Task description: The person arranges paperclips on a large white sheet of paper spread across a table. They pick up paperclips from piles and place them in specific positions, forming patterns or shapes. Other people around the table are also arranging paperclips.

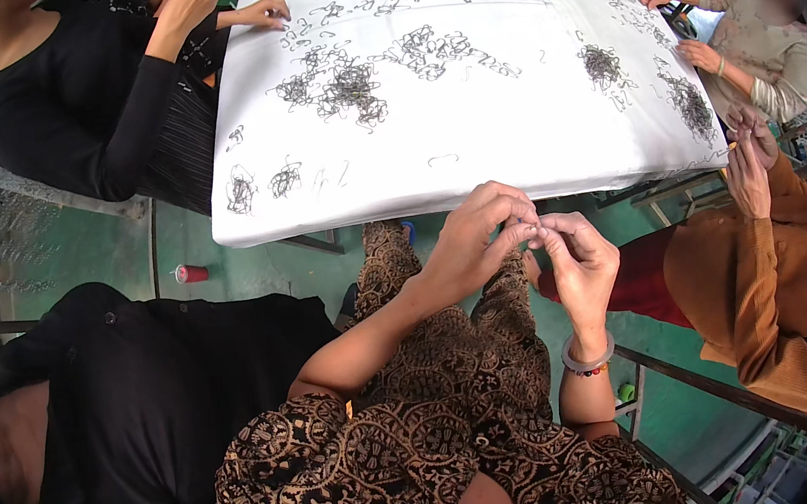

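Note:
My left hand (490,231) and my right hand (580,255) meet fingertip to fingertip just in front of the table's near edge. Both are closed in a pinch, and whatever lies between the fingers is too small to make out. A grey bangle and a beaded bracelet (589,367) circle my right wrist. Beyond my hands stretches a table with a white cover (499,129). On it lie piles of thin, dark, curled wire-like pieces (351,92), with smaller heaps (240,189) near the left corner. One single piece (444,159) rests close to the near edge.
Co-workers line both sides: a black-sleeved arm (140,113) at left, hands (700,56) along the right edge, and a person in a brown corduroy sleeve (762,299) close on my right. Someone in black (154,393) sits at my left. A red can (191,273) stands on the green floor.

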Demonstrator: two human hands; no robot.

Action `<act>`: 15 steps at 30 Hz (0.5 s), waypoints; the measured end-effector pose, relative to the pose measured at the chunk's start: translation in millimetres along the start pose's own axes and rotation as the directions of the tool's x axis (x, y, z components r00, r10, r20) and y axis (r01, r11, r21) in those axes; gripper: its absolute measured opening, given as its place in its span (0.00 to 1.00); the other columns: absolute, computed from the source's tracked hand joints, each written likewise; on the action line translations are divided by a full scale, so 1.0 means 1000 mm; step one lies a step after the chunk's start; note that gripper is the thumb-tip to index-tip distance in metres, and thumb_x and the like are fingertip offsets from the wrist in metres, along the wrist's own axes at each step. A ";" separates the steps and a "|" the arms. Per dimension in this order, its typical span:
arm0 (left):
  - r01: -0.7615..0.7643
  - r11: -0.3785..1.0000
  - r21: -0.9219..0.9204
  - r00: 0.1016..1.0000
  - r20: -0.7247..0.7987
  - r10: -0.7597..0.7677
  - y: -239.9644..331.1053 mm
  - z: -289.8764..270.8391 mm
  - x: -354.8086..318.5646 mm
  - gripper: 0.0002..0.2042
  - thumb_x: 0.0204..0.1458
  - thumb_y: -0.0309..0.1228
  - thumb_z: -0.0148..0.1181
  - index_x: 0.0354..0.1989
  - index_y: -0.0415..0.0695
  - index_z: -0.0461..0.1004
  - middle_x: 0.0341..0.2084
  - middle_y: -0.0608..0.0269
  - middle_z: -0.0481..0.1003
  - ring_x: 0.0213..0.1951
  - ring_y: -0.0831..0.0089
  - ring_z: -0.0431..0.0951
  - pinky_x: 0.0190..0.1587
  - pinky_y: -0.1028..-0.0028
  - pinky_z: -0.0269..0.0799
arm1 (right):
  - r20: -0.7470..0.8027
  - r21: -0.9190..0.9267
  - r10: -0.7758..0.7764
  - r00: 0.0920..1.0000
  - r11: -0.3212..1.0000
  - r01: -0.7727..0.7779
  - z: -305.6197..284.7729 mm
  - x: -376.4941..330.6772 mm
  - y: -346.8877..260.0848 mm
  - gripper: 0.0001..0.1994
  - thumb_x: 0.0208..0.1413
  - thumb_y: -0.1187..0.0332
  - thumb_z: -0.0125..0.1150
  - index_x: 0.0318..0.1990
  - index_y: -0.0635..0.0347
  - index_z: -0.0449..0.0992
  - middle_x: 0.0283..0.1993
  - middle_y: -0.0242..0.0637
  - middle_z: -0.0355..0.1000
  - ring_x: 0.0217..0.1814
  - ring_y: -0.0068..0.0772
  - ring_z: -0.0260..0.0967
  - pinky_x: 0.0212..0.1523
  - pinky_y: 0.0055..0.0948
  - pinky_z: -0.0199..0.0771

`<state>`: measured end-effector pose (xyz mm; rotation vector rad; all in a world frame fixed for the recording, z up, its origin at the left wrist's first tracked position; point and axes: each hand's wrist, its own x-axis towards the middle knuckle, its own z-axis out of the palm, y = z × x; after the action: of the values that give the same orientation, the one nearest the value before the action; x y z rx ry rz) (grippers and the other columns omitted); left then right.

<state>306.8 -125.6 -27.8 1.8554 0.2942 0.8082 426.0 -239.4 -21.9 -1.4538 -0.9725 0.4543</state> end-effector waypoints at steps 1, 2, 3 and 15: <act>-0.018 1.000 0.018 0.999 -0.039 0.019 -0.003 0.002 0.000 0.04 0.54 0.25 0.59 0.37 0.41 0.74 0.39 0.59 0.74 0.42 0.69 0.76 0.44 0.72 0.72 | 0.004 -0.015 -0.013 1.000 1.000 0.013 0.000 0.001 0.000 0.04 0.53 0.85 0.58 0.34 0.70 0.76 0.32 0.38 0.74 0.30 0.23 0.72 0.32 0.19 0.73; -0.006 1.000 0.030 0.998 -0.057 0.007 -0.005 0.004 0.000 0.04 0.54 0.25 0.59 0.37 0.41 0.74 0.40 0.58 0.75 0.41 0.69 0.76 0.44 0.72 0.72 | 0.006 -0.015 -0.021 1.000 1.000 0.021 0.001 0.002 0.001 0.04 0.52 0.85 0.58 0.34 0.70 0.76 0.32 0.39 0.74 0.30 0.23 0.72 0.32 0.19 0.73; 0.006 0.999 0.041 0.997 -0.075 -0.003 -0.007 0.006 0.000 0.05 0.54 0.24 0.59 0.37 0.41 0.74 0.40 0.58 0.75 0.41 0.69 0.77 0.44 0.72 0.73 | 0.011 -0.052 -0.032 0.999 0.998 0.033 0.001 0.004 0.002 0.04 0.51 0.85 0.59 0.34 0.70 0.77 0.31 0.39 0.74 0.30 0.24 0.72 0.33 0.20 0.73; 0.113 0.990 -0.082 0.986 -0.117 -0.122 -0.027 0.014 0.010 0.05 0.52 0.25 0.61 0.36 0.42 0.77 0.33 0.61 0.79 0.38 0.65 0.78 0.44 0.69 0.73 | -0.006 -0.156 0.083 0.997 0.984 -0.083 -0.022 0.142 0.088 0.11 0.60 0.71 0.55 0.43 0.71 0.78 0.33 0.39 0.76 0.30 0.23 0.71 0.30 0.21 0.70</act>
<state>327.5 -119.0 -51.7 1.7056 0.4406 0.8411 548.7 -131.1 -63.5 -1.6398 -0.9678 0.4467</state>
